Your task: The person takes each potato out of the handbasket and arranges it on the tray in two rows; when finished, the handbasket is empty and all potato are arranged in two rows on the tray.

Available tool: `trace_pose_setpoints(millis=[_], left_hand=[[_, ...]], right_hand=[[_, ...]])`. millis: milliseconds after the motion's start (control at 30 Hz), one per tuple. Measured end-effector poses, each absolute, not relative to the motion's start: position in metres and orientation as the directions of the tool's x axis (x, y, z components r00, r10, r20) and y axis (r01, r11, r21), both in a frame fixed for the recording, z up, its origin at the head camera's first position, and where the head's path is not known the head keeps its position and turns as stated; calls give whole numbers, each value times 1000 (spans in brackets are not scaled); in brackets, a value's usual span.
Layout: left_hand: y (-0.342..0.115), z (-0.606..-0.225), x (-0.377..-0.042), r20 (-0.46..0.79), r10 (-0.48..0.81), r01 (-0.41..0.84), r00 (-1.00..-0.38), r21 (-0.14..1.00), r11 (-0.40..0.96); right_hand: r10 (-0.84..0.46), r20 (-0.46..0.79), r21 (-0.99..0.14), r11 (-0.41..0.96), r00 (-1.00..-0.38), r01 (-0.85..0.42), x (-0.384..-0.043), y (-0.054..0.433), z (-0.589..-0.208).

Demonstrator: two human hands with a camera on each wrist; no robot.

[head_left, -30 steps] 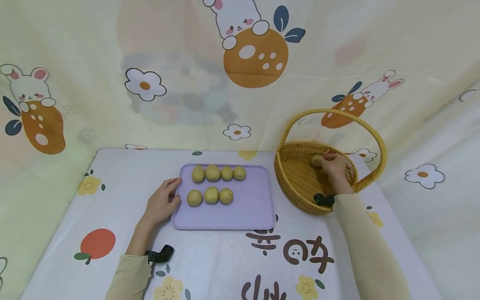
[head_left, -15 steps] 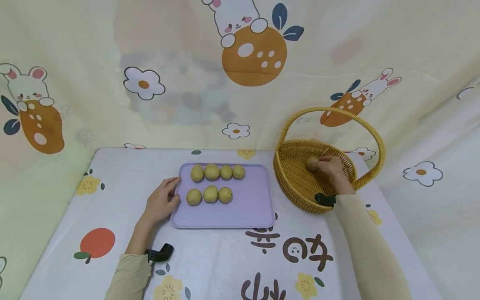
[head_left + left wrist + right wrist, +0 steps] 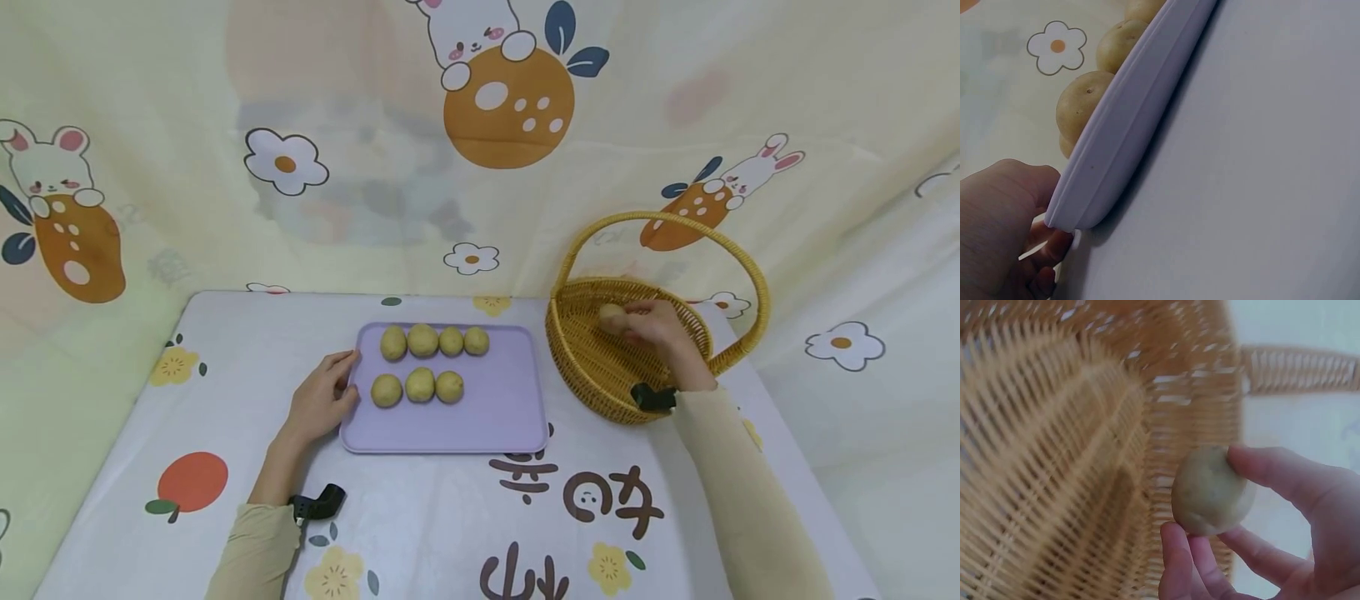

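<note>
Inside the wicker basket (image 3: pixel 592 379), my right hand (image 3: pixel 660 325) holds a potato (image 3: pixel 612 318). The right wrist view shows this potato (image 3: pixel 1210 490) pinched between thumb and fingers, raised off the basket floor. My left hand (image 3: pixel 321 402) touches the left edge of the lilac tray (image 3: pixel 495 425) with loosely bent fingers; in the left wrist view the thumb (image 3: pixel 1038 184) lies at the rim. Several potatoes stand on the tray in two rows, a longer back row (image 3: pixel 422 341) and a front row (image 3: pixel 420 385) of three.
The basket's tall arched handle (image 3: pixel 637 217) rises over my right hand. Basket and tray stand side by side on a white patterned tablecloth (image 3: pixel 420 517). A printed curtain (image 3: pixel 360 225) hangs behind the table.
My right hand has shifted left and up inside the basket, carrying the potato. My left hand stays at the tray's edge, and the tray potatoes keep their places.
</note>
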State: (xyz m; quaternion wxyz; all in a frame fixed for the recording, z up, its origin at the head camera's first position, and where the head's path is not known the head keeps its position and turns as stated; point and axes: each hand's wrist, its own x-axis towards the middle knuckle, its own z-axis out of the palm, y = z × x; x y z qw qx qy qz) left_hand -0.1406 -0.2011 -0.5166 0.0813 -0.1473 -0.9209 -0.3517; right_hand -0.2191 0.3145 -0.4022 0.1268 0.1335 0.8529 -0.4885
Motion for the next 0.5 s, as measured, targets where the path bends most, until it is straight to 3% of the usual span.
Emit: trace_pose_setpoints(millis=[500], left_hand=[[-200,-517,-139,274,217,345,-937,623,702]], right_hand=[[-20,-267,-858,461,-964,228,-197,272,-377]])
